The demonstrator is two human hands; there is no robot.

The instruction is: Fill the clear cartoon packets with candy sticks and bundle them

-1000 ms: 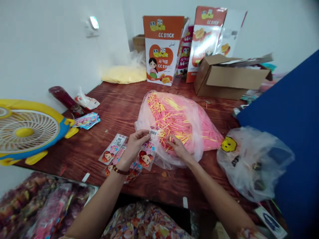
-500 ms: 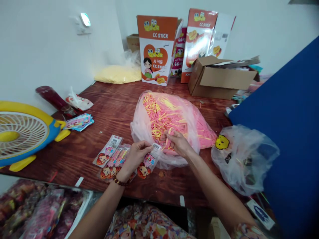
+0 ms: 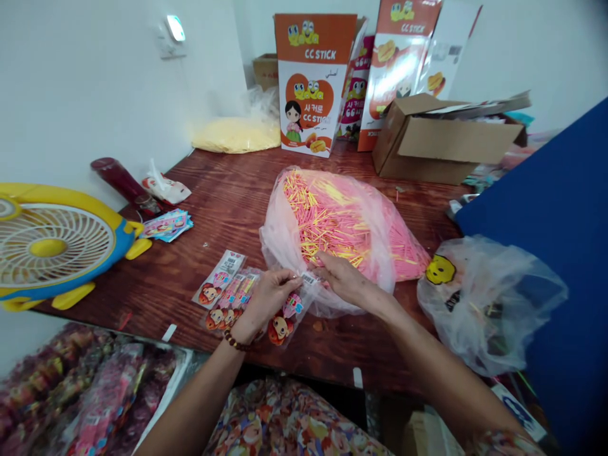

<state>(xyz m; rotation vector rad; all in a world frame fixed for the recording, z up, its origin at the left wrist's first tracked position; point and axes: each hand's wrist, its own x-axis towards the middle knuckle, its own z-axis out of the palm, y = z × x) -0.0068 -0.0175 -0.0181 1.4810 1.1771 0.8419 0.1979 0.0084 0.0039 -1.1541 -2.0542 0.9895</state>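
Observation:
My left hand [image 3: 266, 299] pinches the top edge of a small cartoon-printed packet [image 3: 286, 315] near the table's front. My right hand [image 3: 342, 280] meets it at the packet's mouth with a few pink and yellow sticks between its fingers. Just behind both hands lies a big clear bag of pink and yellow sticks [image 3: 342, 221], open toward me. Several more printed packets [image 3: 223, 290] lie flat on the wooden table [image 3: 228, 202] left of my left hand.
A yellow and blue fan [image 3: 52, 244] stands at the left edge. CC Stick cartons [image 3: 311, 76] and a brown cardboard box [image 3: 441, 136] line the back. A crumpled smiley bag [image 3: 484, 297] and a blue panel [image 3: 551, 209] are at right. Filled packets [image 3: 90, 392] pile below left.
My right hand drew sticks out of the big bag and brought them down to the packet held by my left hand. The view shifted slightly.

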